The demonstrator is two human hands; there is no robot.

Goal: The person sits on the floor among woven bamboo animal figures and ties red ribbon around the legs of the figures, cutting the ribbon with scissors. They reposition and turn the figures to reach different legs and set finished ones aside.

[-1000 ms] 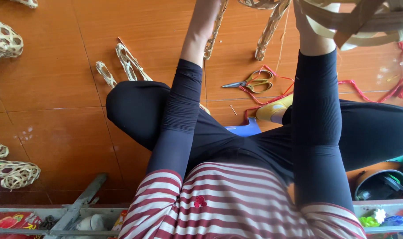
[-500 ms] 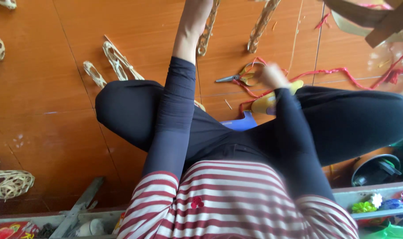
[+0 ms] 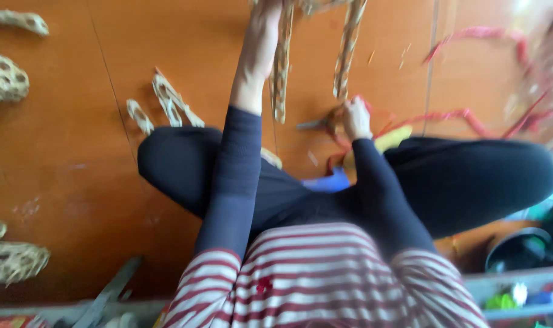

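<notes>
Your left hand (image 3: pixel 265 27) gripped the hanging woven strips (image 3: pixel 281 73) far up. Your right hand (image 3: pixel 355 116) closed on the scissors (image 3: pixel 322 123) on the floor (image 3: pixel 76 152); blur hid the fingers.

Even soft daylight, glare at the upper right corner, heavy motion blur throughout, faint shadows.

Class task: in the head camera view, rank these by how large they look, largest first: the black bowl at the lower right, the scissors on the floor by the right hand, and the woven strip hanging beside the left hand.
1. Woven strip, the longest.
2. Black bowl, partly cut off.
3. Scissors, blurred and partly hidden by the right hand.
Strip and bowl are close in apparent size, so their order is unsure.
</notes>
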